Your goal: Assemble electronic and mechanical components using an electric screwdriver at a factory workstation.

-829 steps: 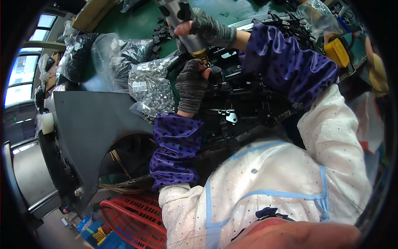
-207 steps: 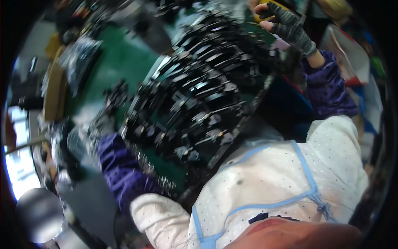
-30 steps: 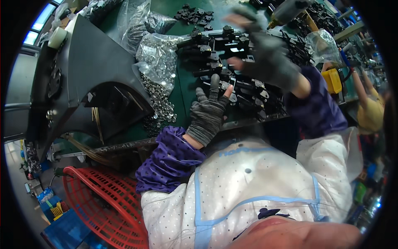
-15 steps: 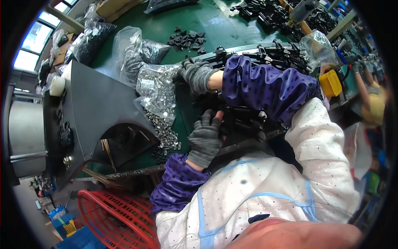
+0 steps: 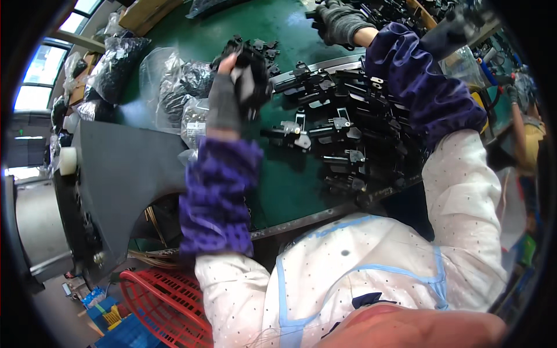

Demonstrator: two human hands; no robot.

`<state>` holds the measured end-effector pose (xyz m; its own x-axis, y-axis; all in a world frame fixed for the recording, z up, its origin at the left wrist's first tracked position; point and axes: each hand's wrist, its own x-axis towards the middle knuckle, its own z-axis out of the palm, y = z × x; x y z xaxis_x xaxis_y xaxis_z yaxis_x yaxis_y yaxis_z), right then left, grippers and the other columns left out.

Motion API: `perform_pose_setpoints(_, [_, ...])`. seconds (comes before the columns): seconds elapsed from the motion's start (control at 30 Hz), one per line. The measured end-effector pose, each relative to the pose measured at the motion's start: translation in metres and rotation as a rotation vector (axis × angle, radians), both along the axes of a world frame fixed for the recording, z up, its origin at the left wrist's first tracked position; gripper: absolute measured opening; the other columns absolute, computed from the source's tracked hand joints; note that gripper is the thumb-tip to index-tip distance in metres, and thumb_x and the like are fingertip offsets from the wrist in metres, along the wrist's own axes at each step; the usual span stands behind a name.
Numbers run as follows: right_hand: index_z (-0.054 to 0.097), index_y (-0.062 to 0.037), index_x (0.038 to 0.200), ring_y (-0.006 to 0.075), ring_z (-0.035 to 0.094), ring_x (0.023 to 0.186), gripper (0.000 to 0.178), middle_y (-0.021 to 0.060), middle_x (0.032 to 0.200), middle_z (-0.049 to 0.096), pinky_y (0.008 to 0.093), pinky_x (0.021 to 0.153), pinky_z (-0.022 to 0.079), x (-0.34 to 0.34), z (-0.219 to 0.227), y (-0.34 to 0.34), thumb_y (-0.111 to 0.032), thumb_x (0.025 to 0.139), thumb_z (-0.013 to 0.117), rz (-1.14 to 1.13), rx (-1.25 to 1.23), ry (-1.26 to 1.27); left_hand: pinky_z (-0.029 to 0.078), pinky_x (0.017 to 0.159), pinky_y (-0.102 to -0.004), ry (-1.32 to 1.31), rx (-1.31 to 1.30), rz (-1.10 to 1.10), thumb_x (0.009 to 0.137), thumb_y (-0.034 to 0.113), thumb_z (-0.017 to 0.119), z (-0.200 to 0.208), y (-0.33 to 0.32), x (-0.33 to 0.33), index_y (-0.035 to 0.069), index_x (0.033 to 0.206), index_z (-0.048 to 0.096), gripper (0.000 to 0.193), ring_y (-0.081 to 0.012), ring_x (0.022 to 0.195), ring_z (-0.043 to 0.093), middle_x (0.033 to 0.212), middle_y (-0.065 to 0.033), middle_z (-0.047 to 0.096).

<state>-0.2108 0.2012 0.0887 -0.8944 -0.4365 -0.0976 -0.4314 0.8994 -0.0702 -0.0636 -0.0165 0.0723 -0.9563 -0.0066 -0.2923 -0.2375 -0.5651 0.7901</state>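
My left hand, in a grey glove with bare fingertips, is closed around a black metal part at the left of the bench; motion blurs both. Farther off to the right, my right hand, gloved too, reaches over the far side of the bench. Its fingers are bent around a small black part, mostly hidden. Between my arms lie rows of black metal assemblies with silvery brackets. Small black pieces lie in a pile just behind my left hand.
Clear bags of parts stand left on the green bench. A grey metal guard rises beside them. A red plastic basket sits below the front edge. A dark, blurred tool hangs at upper right; another person works far right.
Both hands have moved apart and away from me: the left to the upper left with a black part, the right to the far side. The assemblies between them now show.
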Motion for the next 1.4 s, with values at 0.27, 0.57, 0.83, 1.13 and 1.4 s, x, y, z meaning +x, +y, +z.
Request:
perform_pose_setpoints(0.27, [0.025,-0.0131,0.135,0.0399,0.028,0.125,0.084,0.0235,0.141,0.012,0.0469,0.099,0.031,-0.046,-0.036,0.064,-0.033,0.064,0.065,-0.280,0.199,0.239,0.047,0.078,-0.0337,0.169,-0.023,0.039,0.076,0.037,0.060,-0.019,0.036,-0.145,0.008,0.108,0.053,0.044,-0.0236,0.090,0.057,0.104,-0.0096,0.057])
perform_pose_setpoints(0.57, [0.030,-0.0115,0.134,0.0346,0.034,0.122,0.101,0.0194,0.139,0.023,0.0358,0.100,0.033,0.069,-0.013,-0.023,-0.024,0.047,0.081,0.532,0.087,-0.343,0.040,0.089,-0.0376,0.663,-1.299,-0.740,0.060,0.027,0.075,0.015,0.012,0.029,0.009,0.118,0.048,0.066,-0.0272,0.109,0.048,0.117,-0.0137,0.050])
perform_pose_setpoints(0.83, [0.029,-0.0089,0.133,0.0370,0.049,0.105,0.095,0.0204,0.128,0.035,0.0426,0.082,0.047,0.109,-0.014,-0.035,-0.020,0.050,0.074,0.483,0.188,-0.208,0.047,0.072,-0.0368,0.569,-1.353,-0.390,0.060,0.017,0.071,-0.046,0.018,0.083,0.009,0.112,0.049,0.057,-0.0294,0.082,0.057,0.093,-0.0131,0.057])
perform_pose_setpoints(1.13, [0.043,-0.0109,0.118,0.0317,0.056,0.091,0.066,0.0157,0.105,0.050,0.0412,0.076,0.047,0.038,-0.017,-0.031,-0.022,0.061,0.073,-0.025,-0.019,0.201,0.048,0.065,-0.0277,0.046,-0.214,-0.242,0.081,0.026,0.058,-0.043,0.011,-0.041,0.007,0.112,0.047,0.037,-0.0155,0.075,0.057,0.089,-0.0033,0.056])
perform_pose_setpoints(1.4, [0.046,0.0003,0.114,0.0338,0.054,0.092,0.071,0.0226,0.110,0.049,0.0409,0.079,0.045,0.032,-0.014,0.013,-0.032,0.057,0.072,0.487,-0.219,0.164,0.046,0.079,-0.0322,0.525,-0.718,-0.276,0.078,0.025,0.063,0.003,0.048,0.025,0.003,0.112,0.051,0.042,-0.0212,0.089,0.056,0.099,-0.0090,0.056])
